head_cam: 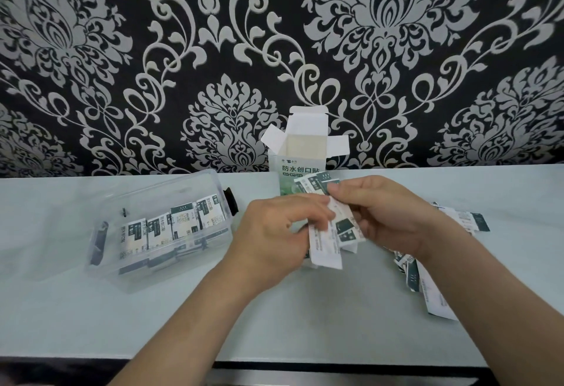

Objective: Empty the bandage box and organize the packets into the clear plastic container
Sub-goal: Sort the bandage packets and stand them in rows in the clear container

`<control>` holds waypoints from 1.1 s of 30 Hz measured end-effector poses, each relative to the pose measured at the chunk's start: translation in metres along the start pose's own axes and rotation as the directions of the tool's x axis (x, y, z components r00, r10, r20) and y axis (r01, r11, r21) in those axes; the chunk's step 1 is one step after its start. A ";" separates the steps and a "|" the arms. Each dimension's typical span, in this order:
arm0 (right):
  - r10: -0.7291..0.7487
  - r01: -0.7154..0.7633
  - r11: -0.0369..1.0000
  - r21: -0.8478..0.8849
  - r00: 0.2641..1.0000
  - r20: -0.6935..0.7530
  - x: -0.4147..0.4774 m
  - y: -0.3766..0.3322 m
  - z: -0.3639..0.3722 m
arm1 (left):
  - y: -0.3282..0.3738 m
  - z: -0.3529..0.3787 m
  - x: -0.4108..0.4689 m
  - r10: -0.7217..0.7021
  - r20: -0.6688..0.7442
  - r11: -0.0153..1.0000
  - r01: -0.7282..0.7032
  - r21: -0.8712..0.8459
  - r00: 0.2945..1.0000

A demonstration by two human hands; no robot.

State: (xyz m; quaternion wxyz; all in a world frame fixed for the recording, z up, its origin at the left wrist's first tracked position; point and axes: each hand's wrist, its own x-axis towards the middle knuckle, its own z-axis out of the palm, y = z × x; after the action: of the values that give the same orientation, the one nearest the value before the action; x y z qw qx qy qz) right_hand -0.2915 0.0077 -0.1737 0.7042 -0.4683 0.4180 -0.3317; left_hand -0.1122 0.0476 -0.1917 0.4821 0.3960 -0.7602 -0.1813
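Observation:
The bandage box (300,165) stands upright at the back of the table with its top flaps open; its inside looks bare. The clear plastic container (158,193) lies to the left, holding several white-and-green packets (171,226) standing in a row. Between box and table edge, my left hand (274,230) and my right hand (384,211) together hold a bunch of bandage packets (326,248) above the table. Fingers of both hands curl round the bunch, hiding its middle.
Several loose packets (427,281) lie scattered on the table to the right, partly under my right forearm. A black clip (230,202) sits on the container's right end. A patterned black-and-silver wall rises behind the table. The table's front edge runs along the bottom.

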 end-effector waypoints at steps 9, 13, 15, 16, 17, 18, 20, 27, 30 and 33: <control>-0.257 0.229 0.961 -0.155 0.947 -0.194 0.002 0.003 0.003 | 0.021 -0.010 0.013 -0.520 -0.071 0.740 0.408 -0.534 0.851; -0.325 0.313 0.945 -0.099 0.935 -0.140 0.003 0.003 0.014 | 0.014 0.001 0.014 -0.673 -0.023 0.639 0.564 -0.523 0.740; -0.289 0.281 0.955 -0.093 0.952 -0.099 0.003 0.004 0.019 | 0.009 0.007 0.013 -0.693 -0.043 0.631 0.577 -0.518 0.719; -0.264 0.257 0.962 -0.095 0.962 -0.069 0.003 0.005 0.020 | 0.009 0.008 0.014 -0.703 -0.043 0.624 0.586 -0.516 0.710; -0.244 0.240 0.966 -0.094 0.969 -0.036 0.003 0.007 0.022 | 0.008 0.008 0.014 -0.708 -0.029 0.613 0.594 -0.521 0.705; -0.231 0.229 0.969 -0.090 0.973 -0.015 0.002 0.008 0.023 | 0.009 0.007 0.015 -0.708 0.003 0.596 0.600 -0.534 0.706; -0.226 0.222 0.970 -0.102 0.973 -0.037 0.002 0.008 0.021 | 0.007 -0.001 0.014 -0.668 0.112 0.605 0.625 -0.493 0.736; -0.183 0.120 0.950 -0.290 0.962 -0.203 -0.002 0.005 0.006 | -0.014 -0.009 -0.002 -0.526 0.376 0.727 0.175 0.664 0.763; -0.140 0.060 0.936 -0.347 0.967 -0.211 -0.001 0.009 0.011 | -0.013 -0.007 0.001 -0.558 0.341 0.737 0.263 0.623 0.756; -0.106 0.000 0.894 -0.448 0.971 -0.213 0.002 0.011 0.010 | -0.014 -0.007 0.001 -0.584 0.322 0.735 0.317 0.600 0.745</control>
State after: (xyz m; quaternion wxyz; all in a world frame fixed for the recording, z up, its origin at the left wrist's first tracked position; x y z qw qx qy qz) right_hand -0.2804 0.0139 -0.1827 0.5155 -0.5861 0.5489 -0.2990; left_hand -0.1002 0.0387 -0.1973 0.0891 0.6270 -0.7517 -0.1840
